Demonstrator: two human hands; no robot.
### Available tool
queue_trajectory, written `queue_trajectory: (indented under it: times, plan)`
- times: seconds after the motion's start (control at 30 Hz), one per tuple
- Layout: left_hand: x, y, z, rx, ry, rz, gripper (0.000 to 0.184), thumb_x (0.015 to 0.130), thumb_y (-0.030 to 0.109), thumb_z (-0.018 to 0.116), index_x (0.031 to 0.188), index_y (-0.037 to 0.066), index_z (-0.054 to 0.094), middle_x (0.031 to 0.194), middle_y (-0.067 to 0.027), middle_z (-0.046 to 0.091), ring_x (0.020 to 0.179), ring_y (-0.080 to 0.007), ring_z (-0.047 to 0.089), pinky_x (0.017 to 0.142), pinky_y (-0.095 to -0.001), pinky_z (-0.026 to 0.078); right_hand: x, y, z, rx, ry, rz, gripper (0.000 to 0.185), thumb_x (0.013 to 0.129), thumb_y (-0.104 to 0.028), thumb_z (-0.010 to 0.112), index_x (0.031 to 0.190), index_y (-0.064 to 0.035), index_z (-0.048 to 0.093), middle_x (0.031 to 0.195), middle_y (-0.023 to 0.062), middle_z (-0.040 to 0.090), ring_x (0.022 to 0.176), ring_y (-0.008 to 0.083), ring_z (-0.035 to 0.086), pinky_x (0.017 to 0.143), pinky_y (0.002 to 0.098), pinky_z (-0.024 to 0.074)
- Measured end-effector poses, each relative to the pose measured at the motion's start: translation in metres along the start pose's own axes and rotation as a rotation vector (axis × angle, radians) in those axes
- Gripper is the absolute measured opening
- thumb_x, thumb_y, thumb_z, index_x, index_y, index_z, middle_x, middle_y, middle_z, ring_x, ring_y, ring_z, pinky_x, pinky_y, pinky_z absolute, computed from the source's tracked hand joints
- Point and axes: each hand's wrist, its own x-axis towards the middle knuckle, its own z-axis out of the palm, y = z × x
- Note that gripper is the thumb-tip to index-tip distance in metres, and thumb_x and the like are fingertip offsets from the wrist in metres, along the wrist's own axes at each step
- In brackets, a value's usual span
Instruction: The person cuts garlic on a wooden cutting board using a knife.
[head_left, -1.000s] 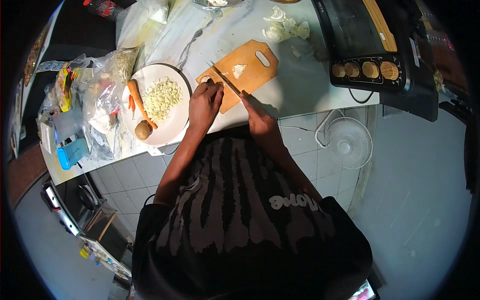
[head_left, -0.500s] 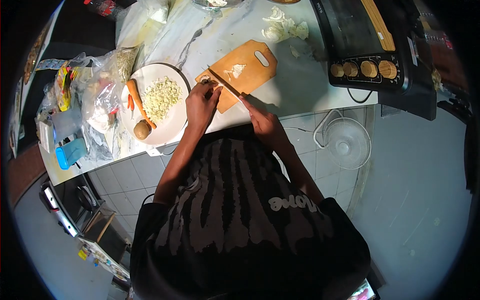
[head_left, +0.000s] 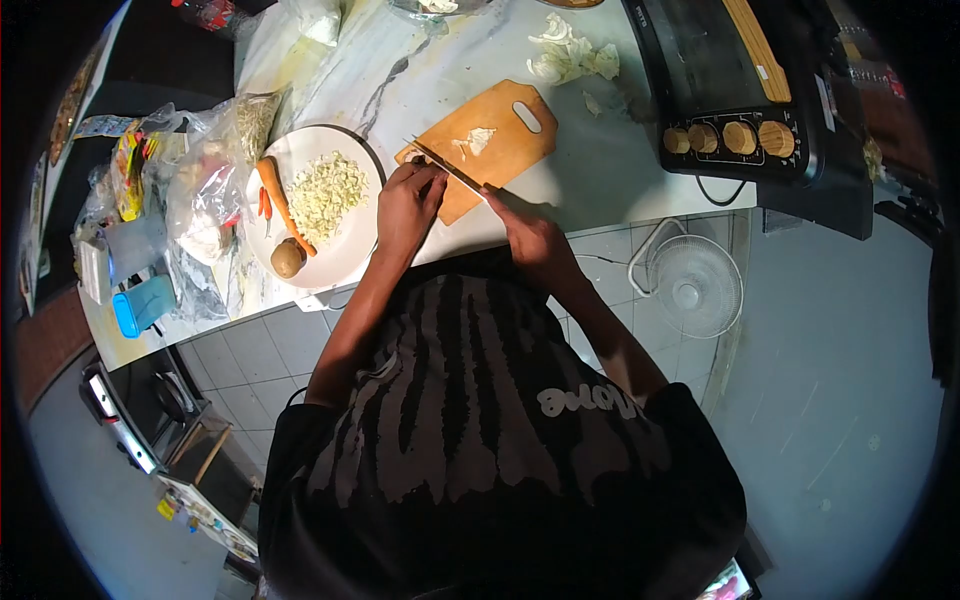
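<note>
While a grey-veined white marble-patterned worktop [head_left: 580, 200] bears a flat tan wooden cutting board [head_left: 510, 150], a round white plate [head_left: 340, 262] of chopped pale-green vegetable [head_left: 328, 197] sits left of the board. Of the person's hands, the left hand [head_left: 407, 205] bends its fingers at the board's left end, their grip hidden; the right hand [head_left: 533, 243], by its near edge, is closed round a long narrow knife [head_left: 450, 168], blade over the board. Thin whitish pieces [head_left: 475, 142] lie mid-board.

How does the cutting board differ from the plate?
The cutting board is brown and oblong; the plate is white and round. The board has a handle slot; the plate shows none. The board bears scattered pale pieces; the plate, a bigger chopped heap. Both rest on the countertop.
</note>
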Motion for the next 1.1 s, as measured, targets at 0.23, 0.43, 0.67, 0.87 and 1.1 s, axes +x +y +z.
queue_trajectory:
  times: [0.23, 0.43, 0.67, 0.87, 1.1]
  plan:
    - [0.000, 0.001, -0.002, 0.009, 0.022, 0.075, 0.014, 0.090, 0.016, 0.074, 0.100, 0.006, 0.076, 0.082, -0.0124, 0.065, 0.073, -0.0310, 0.065, 0.067, -0.0414, 0.052, 0.016, -0.008, -0.008, -0.127, -0.091, 0.120, 0.061, 0.097, -0.002, 0.050, 0.154, -0.0233, 0.045, 0.117, 0.0240, 0.067, 0.092, 0.0432, 0.067, 0.078, 0.0437, 0.0542]
    - [0.009, 0.009, -0.009, 0.057, -0.055, 0.016, 0.017, 0.089, 0.019, 0.076, 0.096, 0.004, 0.075, 0.079, -0.0114, 0.066, 0.072, -0.0275, 0.066, 0.067, -0.0383, 0.053, 0.019, 0.004, -0.008, 0.134, 0.063, -0.001, 0.053, 0.104, -0.008, 0.046, 0.155, -0.0218, 0.044, 0.101, 0.0233, 0.067, 0.081, 0.0368, 0.066, 0.076, 0.0374, 0.0518]
    - [0.019, 0.006, -0.030, -0.134, -0.236, 0.053, 0.025, 0.090, 0.013, 0.072, 0.113, 0.006, 0.072, 0.086, -0.0115, 0.065, 0.070, -0.0250, 0.064, 0.068, -0.0360, 0.053, 0.033, 0.006, -0.022, 0.151, 0.024, 0.125, 0.050, 0.107, -0.015, 0.042, 0.157, -0.0196, 0.040, 0.074, 0.0117, 0.050, 0.065, 0.0220, 0.051, 0.072, 0.0321, 0.0473]
    - [0.024, -0.006, -0.032, -0.030, -0.272, 0.191, 0.026, 0.089, 0.015, 0.074, 0.115, 0.009, 0.072, 0.092, -0.0111, 0.065, 0.070, -0.0259, 0.065, 0.068, -0.0364, 0.053, 0.039, 0.003, -0.027, 0.204, 0.022, 0.030, 0.050, 0.106, -0.013, 0.042, 0.156, -0.0192, 0.042, 0.073, 0.0097, 0.049, 0.064, 0.0194, 0.049, 0.069, 0.0317, 0.0461]
    - [0.016, -0.007, -0.021, -0.022, -0.170, 0.106, 0.024, 0.087, 0.018, 0.077, 0.109, 0.008, 0.074, 0.085, -0.0101, 0.067, 0.069, -0.0233, 0.067, 0.064, -0.0345, 0.054, 0.028, -0.003, -0.030, 0.220, -0.080, 0.174, 0.048, 0.105, -0.012, 0.042, 0.153, -0.0157, 0.046, 0.089, 0.0161, 0.065, 0.074, 0.0231, 0.060, 0.076, 0.0323, 0.0486]
